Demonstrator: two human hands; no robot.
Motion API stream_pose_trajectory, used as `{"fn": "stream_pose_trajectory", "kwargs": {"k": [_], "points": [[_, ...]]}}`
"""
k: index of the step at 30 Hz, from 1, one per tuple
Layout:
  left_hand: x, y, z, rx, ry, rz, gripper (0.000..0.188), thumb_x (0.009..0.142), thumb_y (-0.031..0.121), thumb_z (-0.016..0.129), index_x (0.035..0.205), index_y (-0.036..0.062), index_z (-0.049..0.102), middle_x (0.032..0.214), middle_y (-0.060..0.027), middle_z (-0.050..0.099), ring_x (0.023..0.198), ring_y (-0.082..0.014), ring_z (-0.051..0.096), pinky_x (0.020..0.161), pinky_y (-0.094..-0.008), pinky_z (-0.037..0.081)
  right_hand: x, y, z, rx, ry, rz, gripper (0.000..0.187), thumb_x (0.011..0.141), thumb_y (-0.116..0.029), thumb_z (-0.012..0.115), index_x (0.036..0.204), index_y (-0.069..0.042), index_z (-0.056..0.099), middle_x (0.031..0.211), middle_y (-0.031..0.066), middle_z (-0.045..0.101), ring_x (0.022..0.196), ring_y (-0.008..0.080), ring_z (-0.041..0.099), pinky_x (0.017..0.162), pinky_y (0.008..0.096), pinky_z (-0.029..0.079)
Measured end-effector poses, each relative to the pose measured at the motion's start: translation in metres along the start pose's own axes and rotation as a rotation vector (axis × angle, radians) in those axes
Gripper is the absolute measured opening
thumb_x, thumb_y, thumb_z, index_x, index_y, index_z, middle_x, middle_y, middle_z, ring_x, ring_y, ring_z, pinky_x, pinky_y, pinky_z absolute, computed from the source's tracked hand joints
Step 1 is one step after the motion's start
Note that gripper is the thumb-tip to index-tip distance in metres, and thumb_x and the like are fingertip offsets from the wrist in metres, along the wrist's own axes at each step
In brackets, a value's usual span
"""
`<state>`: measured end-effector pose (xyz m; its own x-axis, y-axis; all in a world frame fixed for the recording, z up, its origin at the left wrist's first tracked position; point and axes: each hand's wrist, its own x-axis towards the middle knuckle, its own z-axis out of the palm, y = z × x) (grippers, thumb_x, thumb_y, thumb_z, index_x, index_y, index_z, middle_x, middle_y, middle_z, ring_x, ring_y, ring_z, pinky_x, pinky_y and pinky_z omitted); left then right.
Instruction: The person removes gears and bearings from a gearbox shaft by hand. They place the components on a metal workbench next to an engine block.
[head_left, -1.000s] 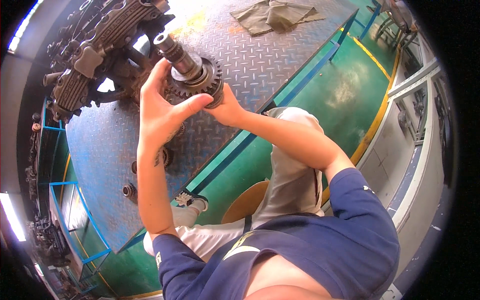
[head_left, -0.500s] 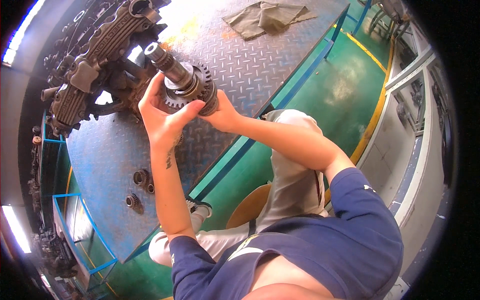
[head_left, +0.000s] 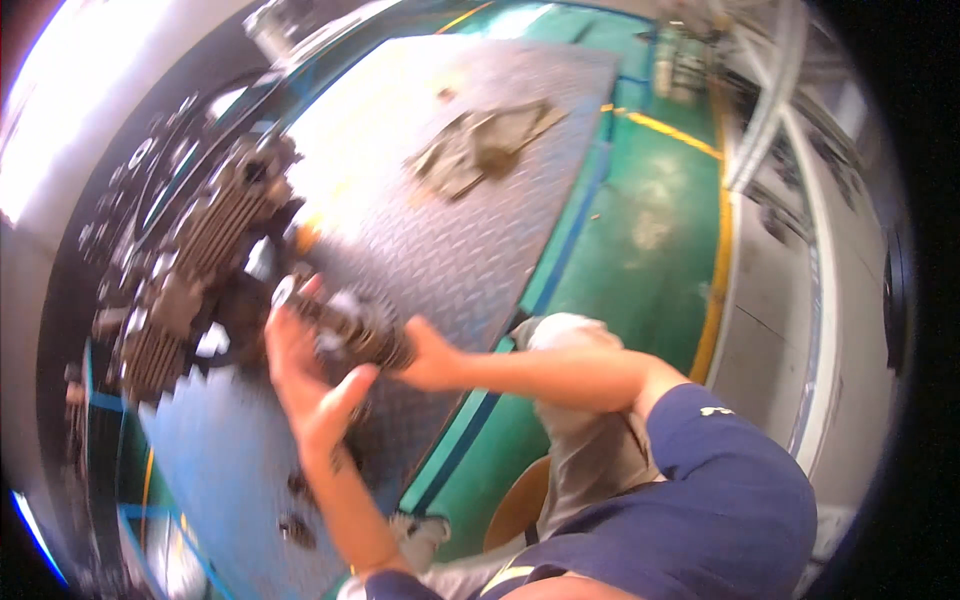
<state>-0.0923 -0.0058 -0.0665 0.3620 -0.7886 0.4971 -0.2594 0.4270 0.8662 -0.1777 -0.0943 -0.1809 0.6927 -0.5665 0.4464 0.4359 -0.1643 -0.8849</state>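
A metal gear shaft [head_left: 368, 322], with a toothed wheel and a narrow splined end, is held above the table, smeared by motion. My right hand [head_left: 435, 358] grips its thick near end from the right. My left hand [head_left: 305, 375] cups the narrow part from the left, fingers behind the shaft and thumb stretched out below the toothed wheel. Small dark gear parts [head_left: 297, 530] lie on the table beside my left forearm. A large engine block with a ribbed cover [head_left: 215, 225] stands left of my hands.
A crumpled olive cloth [head_left: 490, 150] lies on the far part of the patterned metal table [head_left: 480, 235]. Blue framing runs along the table's right edge. Beyond it are the green floor [head_left: 640, 250] with a yellow line and a pale rack [head_left: 815, 270]. A round stool [head_left: 518, 503] shows beneath me.
The view has tilted up, so the table, cloth and hands appear lower in it. My left thumb has come away from the toothed wheel and stretches out more. My right hand keeps its grip.
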Motion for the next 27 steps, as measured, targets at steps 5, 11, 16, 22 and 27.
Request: {"fn": "stream_pose_trajectory", "kwargs": {"k": [5,11,16,22,27], "points": [[0.011,0.030,-0.014,0.229,0.036,0.137,0.092,0.066,0.051,0.074,0.124,-0.0106,0.040,0.125,-0.0197,0.047,0.115,-0.0258,0.047,0.096,-0.0367,0.037,0.002,0.015,0.002,0.091,-0.005,-0.063,0.017,0.075,-0.009,0.065,0.086,0.002,0.060,0.073,0.0084,0.063,0.072,0.0065,0.048,0.066,0.0301,0.044],[0.023,0.054,-0.001,0.293,-0.013,0.063,0.050,0.080,0.016,0.066,0.121,-0.0079,0.047,0.113,-0.0175,0.057,0.104,-0.0206,0.054,0.092,-0.0294,0.040,0.002,0.008,-0.004,0.122,-0.023,-0.089,0.015,0.077,-0.007,0.064,0.088,0.003,0.060,0.081,0.0113,0.065,0.078,0.0064,0.050,0.072,0.0289,0.044],[0.018,0.051,-0.001,0.322,0.012,0.062,0.043,0.077,-0.003,0.061,0.119,-0.0067,0.050,0.113,-0.0164,0.057,0.104,-0.0187,0.054,0.092,-0.0280,0.040,0.001,0.010,-0.003,0.121,-0.023,-0.069,0.017,0.077,-0.007,0.064,0.089,0.004,0.060,0.082,0.0121,0.065,0.078,0.0071,0.051,0.072,0.0293,0.044],[0.025,0.050,0.002,0.343,0.060,0.058,0.039,0.083,0.009,0.061,0.118,-0.0049,0.052,0.110,-0.0126,0.058,0.099,-0.0170,0.056,0.089,-0.0276,0.042,0.001,0.008,-0.005,0.103,-0.042,-0.062,0.019,0.077,-0.007,0.064,0.090,0.005,0.060,0.083,0.0145,0.066,0.078,0.0086,0.052,0.072,0.0300,0.044],[0.026,0.046,0.004,0.307,0.076,0.032,0.040,0.078,0.001,0.061,0.116,-0.0049,0.052,0.104,-0.0140,0.061,0.096,-0.0175,0.057,0.090,-0.0288,0.041,0.002,0.008,-0.002,0.108,-0.020,-0.087,0.019,0.076,-0.007,0.064,0.089,0.006,0.059,0.082,0.0165,0.065,0.077,0.0083,0.052,0.071,0.0307,0.044]]}}
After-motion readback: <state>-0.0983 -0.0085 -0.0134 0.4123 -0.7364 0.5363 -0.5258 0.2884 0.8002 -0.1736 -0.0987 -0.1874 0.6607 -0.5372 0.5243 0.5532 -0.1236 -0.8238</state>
